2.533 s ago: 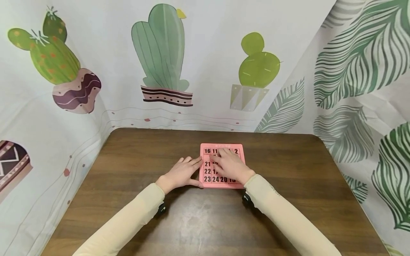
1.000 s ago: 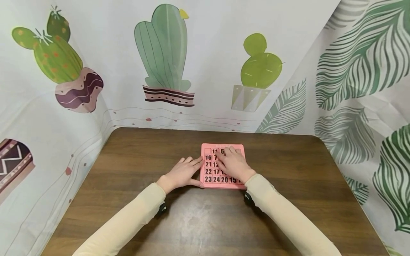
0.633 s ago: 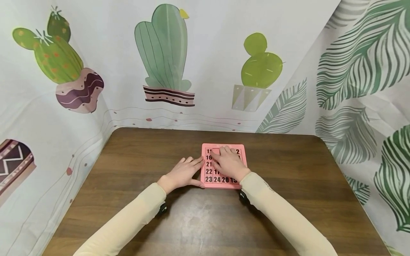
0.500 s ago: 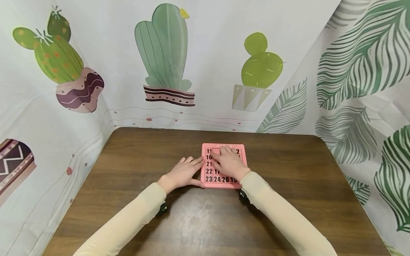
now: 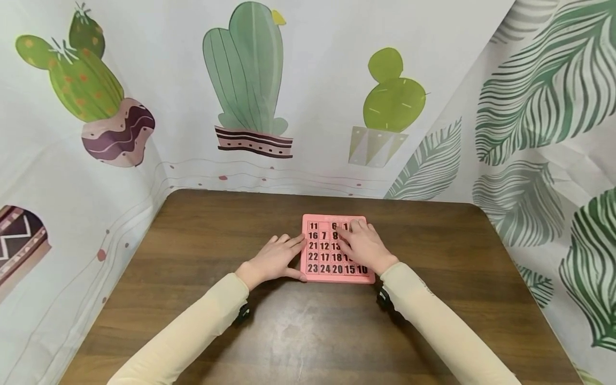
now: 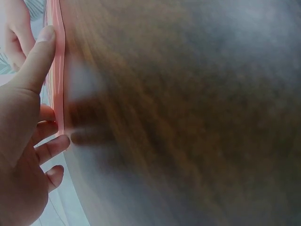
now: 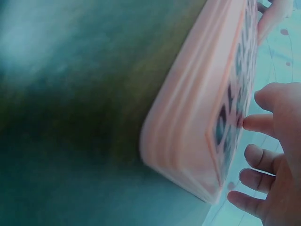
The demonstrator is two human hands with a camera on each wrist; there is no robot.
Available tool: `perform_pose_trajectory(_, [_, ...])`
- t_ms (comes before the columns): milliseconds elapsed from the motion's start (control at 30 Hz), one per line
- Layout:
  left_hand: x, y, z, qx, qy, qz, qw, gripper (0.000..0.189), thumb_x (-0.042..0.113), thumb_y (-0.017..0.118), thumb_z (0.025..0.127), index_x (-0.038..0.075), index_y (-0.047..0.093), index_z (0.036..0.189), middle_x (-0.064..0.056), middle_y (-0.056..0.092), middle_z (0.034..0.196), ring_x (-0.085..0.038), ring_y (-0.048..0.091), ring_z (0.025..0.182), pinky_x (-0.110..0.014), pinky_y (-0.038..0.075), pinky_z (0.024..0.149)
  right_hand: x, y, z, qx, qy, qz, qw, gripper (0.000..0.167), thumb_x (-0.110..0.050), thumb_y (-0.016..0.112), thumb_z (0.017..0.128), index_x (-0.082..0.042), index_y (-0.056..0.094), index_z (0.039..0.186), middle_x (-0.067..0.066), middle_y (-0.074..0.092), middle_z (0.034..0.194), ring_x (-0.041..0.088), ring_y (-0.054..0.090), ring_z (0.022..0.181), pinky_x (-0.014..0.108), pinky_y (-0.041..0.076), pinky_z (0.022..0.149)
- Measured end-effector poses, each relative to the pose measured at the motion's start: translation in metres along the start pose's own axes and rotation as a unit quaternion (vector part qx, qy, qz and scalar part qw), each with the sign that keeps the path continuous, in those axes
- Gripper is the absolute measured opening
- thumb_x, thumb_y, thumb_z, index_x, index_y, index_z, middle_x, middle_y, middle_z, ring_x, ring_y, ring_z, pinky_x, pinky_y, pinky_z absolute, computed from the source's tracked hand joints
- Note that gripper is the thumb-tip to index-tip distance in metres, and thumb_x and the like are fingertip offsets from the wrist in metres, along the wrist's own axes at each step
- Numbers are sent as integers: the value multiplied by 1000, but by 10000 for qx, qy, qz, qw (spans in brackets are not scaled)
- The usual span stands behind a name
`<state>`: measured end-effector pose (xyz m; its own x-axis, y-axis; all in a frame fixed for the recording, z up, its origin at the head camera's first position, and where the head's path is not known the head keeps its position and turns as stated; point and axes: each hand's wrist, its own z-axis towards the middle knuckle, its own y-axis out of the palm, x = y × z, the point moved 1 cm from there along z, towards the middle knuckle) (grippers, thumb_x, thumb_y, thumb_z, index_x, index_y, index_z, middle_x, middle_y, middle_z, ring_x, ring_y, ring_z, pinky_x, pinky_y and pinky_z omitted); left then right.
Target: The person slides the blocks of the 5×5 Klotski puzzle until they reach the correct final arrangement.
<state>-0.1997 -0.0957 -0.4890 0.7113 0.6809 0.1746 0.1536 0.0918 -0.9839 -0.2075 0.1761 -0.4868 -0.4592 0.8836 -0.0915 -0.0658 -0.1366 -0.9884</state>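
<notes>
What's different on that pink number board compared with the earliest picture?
Tile 16 has slid down one row and tile 11 one square left, leaving a gap in the top row. The right hand has shifted right. The left hand still touches the left edge of the board.

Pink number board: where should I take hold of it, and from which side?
Probably by its left edge and right edge, squeezing inward from both sides: the pink number board lies flat with thick sides, and numbered tiles fill most of its top.
</notes>
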Motion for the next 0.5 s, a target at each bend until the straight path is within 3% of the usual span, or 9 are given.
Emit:
perform_pose_trajectory(267, [-1, 0, 1, -20, 7, 16, 10000, 104, 72, 70, 82, 6, 44, 159, -12, 40, 165, -30, 50, 127, -47, 41, 100, -5, 2, 4, 66, -141, -3, 9999, 41, -30, 62, 104, -12, 68, 141, 12, 56, 97, 27, 46, 92, 47, 41, 84])
perform_pose_trajectory(500, [-1, 1, 0, -24, -21, 39, 10000, 104, 73, 69, 83, 6, 43, 159, -11, 41, 165, -29, 50, 126, -46, 41, 100, -17, 1, 13, -241, -110, -68, 9996, 46, -35, 60, 105, -14, 64, 146, 8, 53, 96, 25, 44, 91, 43, 38, 83])
